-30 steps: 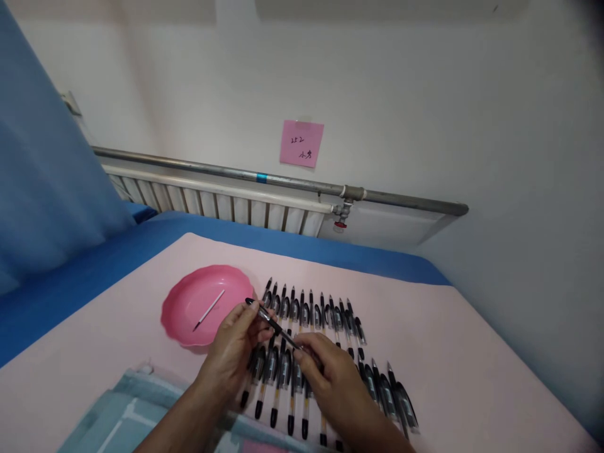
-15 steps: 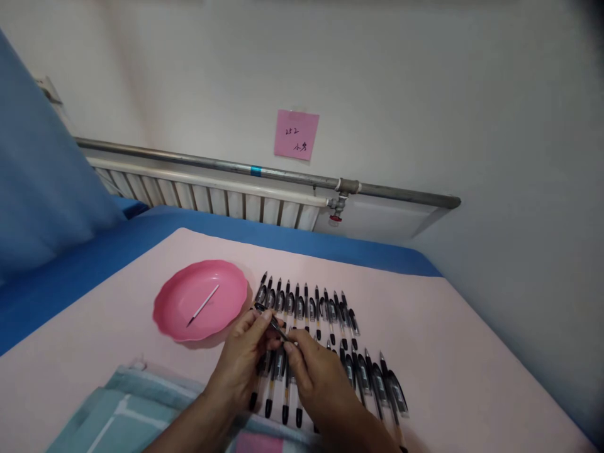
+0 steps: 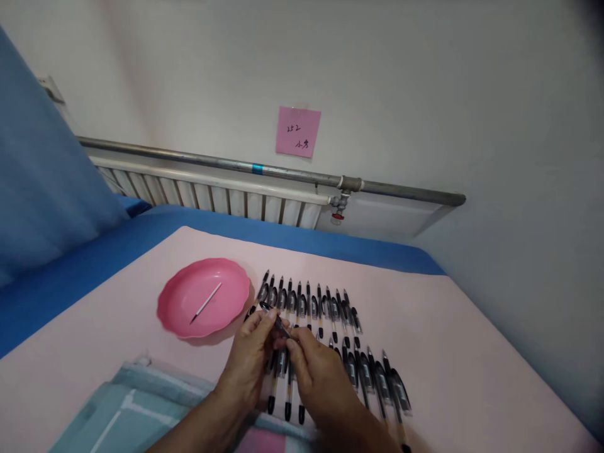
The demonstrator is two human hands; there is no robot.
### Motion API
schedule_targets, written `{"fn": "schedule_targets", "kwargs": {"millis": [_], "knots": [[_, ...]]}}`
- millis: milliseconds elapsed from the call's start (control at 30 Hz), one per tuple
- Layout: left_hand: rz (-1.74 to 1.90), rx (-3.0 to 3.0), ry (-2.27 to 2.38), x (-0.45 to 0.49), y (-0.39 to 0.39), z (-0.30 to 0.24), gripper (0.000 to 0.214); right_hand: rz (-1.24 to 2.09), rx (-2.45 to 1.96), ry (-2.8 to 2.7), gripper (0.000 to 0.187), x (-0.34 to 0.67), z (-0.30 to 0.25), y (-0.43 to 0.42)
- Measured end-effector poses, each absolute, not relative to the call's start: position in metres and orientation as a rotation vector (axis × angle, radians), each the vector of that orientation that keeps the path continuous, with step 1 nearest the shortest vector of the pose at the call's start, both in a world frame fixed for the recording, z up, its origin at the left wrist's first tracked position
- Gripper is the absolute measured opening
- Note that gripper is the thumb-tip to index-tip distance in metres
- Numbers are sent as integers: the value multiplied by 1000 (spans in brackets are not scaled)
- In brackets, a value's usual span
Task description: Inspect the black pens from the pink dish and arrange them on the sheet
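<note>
My left hand (image 3: 250,358) and my right hand (image 3: 317,380) meet over the pink table cover, both pinched on one black pen (image 3: 274,319) held slantwise between them. The left fingers grip its upper end, the right fingers its lower end. Under and beyond the hands lie two rows of black pens (image 3: 311,308), side by side with tips pointing away. To the left sits a pink scalloped dish (image 3: 179,318) with a single thin white refill (image 3: 206,302) lying in it.
A light blue and white folded cloth (image 3: 127,412) lies at the near left edge. The blue bed edge (image 3: 85,261) borders the pink cover. A radiator (image 3: 212,198) and a steel pipe run along the wall under a pink note (image 3: 297,131).
Both hands have drawn closer together on the pen, the right hand sliding up towards the left. The view has shifted a little.
</note>
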State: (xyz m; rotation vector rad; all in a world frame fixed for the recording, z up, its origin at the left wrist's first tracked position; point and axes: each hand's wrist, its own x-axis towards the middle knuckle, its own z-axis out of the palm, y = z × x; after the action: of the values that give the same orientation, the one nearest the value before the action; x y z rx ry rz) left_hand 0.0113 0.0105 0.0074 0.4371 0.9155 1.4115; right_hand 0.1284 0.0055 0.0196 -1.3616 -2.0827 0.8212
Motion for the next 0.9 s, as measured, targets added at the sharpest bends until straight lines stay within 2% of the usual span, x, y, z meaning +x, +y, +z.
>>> {"fn": "schedule_targets", "kwargs": {"millis": [200,333,500,567,667,767,900], "knots": [[1329,558,866,24,1,6,22,805,-1266,-1958,27,128,16,13],[1424,574,919,-1,12,18,25,798,-1233,-1957,31,128,15,12],[1652,895,1585,-75,30,42,31,661,-1307,-1882,25,140,20,20],[1483,1052,1942,-99,34,44,32,550,-1350,-1822,22,155,21,31],[938,1386,2311,-117,39,39,31,385,-1483,-1733,19,188,20,50],[420,1670,2386,-123,43,28,36,281,-1678,-1687,18,222,13,67],[158,1744,2374,-130,47,12,35,273,-1937,-1761,17,243,2,76]]}}
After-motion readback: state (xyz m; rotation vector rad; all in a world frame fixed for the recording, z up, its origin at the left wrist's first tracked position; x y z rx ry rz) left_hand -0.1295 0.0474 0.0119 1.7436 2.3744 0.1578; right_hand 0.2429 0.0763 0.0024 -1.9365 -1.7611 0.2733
